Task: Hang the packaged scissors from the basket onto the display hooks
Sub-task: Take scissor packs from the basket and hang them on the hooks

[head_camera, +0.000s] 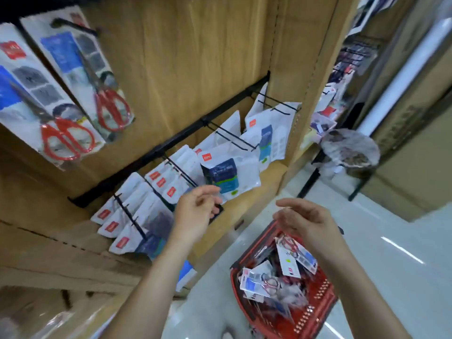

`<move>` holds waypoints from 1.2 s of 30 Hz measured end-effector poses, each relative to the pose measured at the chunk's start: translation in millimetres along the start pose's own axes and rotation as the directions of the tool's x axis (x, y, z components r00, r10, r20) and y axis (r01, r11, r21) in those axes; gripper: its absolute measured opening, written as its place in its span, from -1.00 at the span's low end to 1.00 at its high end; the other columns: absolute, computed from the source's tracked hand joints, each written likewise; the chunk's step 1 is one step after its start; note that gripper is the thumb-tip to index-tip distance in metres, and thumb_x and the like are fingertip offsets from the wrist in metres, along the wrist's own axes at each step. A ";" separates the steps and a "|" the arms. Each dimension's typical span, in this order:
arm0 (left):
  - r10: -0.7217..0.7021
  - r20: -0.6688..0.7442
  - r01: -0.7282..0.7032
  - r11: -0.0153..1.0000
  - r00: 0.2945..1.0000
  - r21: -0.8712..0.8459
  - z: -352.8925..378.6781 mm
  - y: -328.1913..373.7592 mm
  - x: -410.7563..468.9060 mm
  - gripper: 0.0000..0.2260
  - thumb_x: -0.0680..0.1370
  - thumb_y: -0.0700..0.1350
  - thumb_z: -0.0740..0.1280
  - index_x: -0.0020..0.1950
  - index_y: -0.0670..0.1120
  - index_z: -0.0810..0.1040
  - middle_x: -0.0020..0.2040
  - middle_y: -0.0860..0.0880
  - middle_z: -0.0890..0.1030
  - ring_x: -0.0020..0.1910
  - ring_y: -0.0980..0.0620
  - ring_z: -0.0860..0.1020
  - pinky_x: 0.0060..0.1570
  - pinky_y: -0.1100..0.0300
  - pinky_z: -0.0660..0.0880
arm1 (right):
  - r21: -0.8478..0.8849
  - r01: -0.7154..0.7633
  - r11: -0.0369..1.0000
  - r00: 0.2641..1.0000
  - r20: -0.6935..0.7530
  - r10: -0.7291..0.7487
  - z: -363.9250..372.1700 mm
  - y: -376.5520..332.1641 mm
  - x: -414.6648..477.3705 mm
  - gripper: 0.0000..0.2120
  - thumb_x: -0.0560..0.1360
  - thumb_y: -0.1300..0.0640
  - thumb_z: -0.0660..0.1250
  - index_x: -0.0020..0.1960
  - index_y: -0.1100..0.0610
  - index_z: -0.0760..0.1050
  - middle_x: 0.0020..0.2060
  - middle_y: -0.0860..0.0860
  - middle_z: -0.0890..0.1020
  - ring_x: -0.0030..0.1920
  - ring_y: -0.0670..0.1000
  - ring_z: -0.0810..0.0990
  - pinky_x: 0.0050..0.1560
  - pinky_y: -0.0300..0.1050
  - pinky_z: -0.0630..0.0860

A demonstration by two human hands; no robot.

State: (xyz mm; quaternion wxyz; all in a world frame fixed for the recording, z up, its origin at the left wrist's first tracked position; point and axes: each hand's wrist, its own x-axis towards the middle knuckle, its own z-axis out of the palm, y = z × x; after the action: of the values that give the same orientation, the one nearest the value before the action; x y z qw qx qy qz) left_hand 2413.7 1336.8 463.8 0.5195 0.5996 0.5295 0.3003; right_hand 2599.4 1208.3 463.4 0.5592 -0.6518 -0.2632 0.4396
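A red basket stands on the floor at lower right, holding several packaged scissors with red handles. My right hand hovers just over the basket's far rim, fingers relaxed and pointing left and down, their tips close to the top of one package; no grip shows. My left hand is raised in front of the lower hook row, fingers loosely curled and holding nothing. Two packaged red-handled scissors hang from black display hooks at upper left.
A black rail carries lower hooks with several white and blue pouches against the wooden shelf back. A round stool stands on the pale floor at right. Cardboard boxes line the far right.
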 end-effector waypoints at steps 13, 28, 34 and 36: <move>-0.260 0.410 0.112 0.930 0.874 0.351 165.1 -234.2 -60.5 -0.82 0.47 0.01 0.29 -0.18 0.29 0.64 -0.16 0.19 0.70 -0.05 0.07 0.67 0.07 0.04 0.59 | -0.024 -0.305 0.952 0.888 -0.368 0.275 -135.3 219.0 -30.1 -0.82 0.59 0.35 0.24 0.01 0.22 0.62 -0.26 0.09 0.69 -0.31 -0.06 0.63 -0.27 -0.25 0.57; -0.354 0.565 -0.501 0.261 0.746 0.825 304.0 -527.2 65.5 -0.47 0.56 -0.17 0.29 0.51 -0.12 0.24 0.47 -0.18 0.35 0.42 -0.20 0.35 0.35 -0.09 0.34 | 0.125 -0.552 0.824 0.750 -0.357 0.556 -127.7 555.1 30.3 -0.83 0.62 0.14 0.28 0.14 -0.02 0.59 -0.15 -0.27 0.70 -0.08 -0.21 0.68 -0.09 -0.26 0.63; -0.463 0.478 -0.421 0.228 0.747 0.878 310.0 -540.2 73.9 -0.62 0.52 -0.17 0.36 0.29 -0.06 0.32 0.04 -0.10 0.62 0.01 -0.19 0.60 -0.07 0.03 0.40 | 0.201 -0.642 0.740 0.688 -0.272 0.672 -109.7 577.5 46.1 -0.72 0.62 0.11 0.28 0.30 -0.09 0.49 0.12 -0.07 0.63 0.05 -0.08 0.65 -0.08 -0.26 0.62; -0.566 0.431 -0.267 0.352 0.703 0.897 309.4 -530.3 74.0 -0.66 0.51 -0.13 0.40 0.24 -0.05 0.41 -0.08 0.01 0.56 -0.11 -0.08 0.57 -0.18 0.10 0.43 | 0.257 -0.664 0.702 0.656 -0.251 0.712 -98.3 582.8 51.6 -0.68 0.62 0.14 0.28 0.36 -0.05 0.42 0.12 -0.07 0.60 0.04 -0.07 0.64 0.03 -0.14 0.61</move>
State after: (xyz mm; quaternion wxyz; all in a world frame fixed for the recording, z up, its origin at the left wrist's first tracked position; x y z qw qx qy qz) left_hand 2543.3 1259.2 -135.8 0.2728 0.7883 0.4245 -0.3520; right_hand 2622.6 1064.9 -111.8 0.4312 -0.7252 0.1338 0.5198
